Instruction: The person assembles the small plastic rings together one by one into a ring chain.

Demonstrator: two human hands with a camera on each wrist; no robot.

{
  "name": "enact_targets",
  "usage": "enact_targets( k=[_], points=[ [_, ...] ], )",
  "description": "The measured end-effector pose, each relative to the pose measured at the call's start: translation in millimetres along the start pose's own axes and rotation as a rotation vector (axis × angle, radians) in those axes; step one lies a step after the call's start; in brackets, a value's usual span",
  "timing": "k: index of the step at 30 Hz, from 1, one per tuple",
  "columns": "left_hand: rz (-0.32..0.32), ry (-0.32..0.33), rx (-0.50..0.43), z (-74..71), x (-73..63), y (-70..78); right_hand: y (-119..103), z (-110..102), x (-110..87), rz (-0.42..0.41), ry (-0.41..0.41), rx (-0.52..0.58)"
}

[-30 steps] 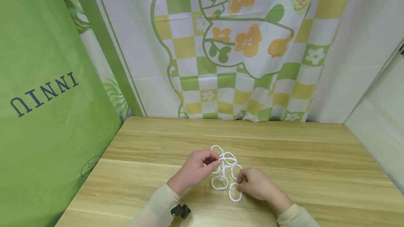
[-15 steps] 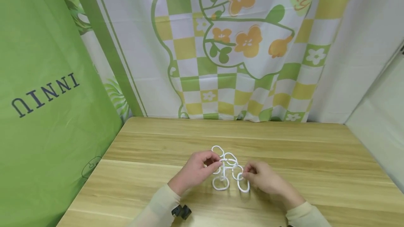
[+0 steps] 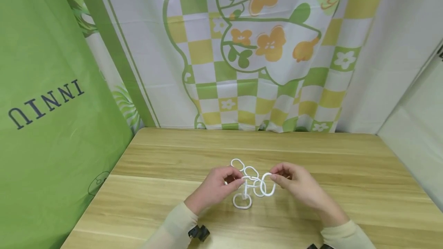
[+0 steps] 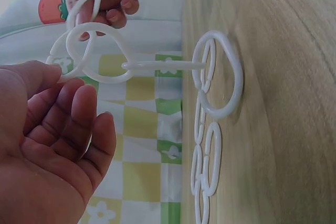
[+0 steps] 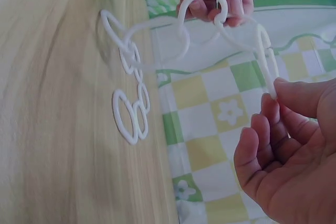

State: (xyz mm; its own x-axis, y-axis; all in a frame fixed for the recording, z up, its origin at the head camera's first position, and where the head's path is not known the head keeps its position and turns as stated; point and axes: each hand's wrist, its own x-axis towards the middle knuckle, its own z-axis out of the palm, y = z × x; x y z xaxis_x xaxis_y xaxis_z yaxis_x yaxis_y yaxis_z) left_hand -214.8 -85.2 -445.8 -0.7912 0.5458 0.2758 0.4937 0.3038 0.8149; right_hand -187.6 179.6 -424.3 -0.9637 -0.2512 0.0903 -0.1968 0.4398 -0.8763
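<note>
Wooden tabletop (image 3: 166,156) carries white links (image 4: 163,65), overlapping too much for a sure count — my left hand (image 3: 221,181) and right hand (image 3: 299,183) each pinch one, raised; two sleeves (image 3: 171,224) run out of view.

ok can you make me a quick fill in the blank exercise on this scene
The ring pinched by the right hand is coloured ____.
The left hand pinches another ____.
The table has a surface patterned like ____.
In the head view, the cloth at far left is coloured ____.

Missing words: white; ring; wood; green
</note>
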Motion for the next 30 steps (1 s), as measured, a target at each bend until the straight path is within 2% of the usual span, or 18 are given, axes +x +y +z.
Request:
enact_targets(
  k=[10, 20, 30],
  points=[
    [0.098, -0.022, 0.033, 9.4, 0.1, 0.6, -3, 11, -1.4, -0.015, -0.010, 0.052],
    [0.089, -0.035, 0.030, 10.4, -0.3, 2.2, -3, 14, -3.0, 0.002, -0.020, 0.066],
    [0.112, -0.040, 0.043, 9.7, -1.0, 3.8, -2, 16, -3.0, 0.021, -0.012, 0.049]
  ],
)
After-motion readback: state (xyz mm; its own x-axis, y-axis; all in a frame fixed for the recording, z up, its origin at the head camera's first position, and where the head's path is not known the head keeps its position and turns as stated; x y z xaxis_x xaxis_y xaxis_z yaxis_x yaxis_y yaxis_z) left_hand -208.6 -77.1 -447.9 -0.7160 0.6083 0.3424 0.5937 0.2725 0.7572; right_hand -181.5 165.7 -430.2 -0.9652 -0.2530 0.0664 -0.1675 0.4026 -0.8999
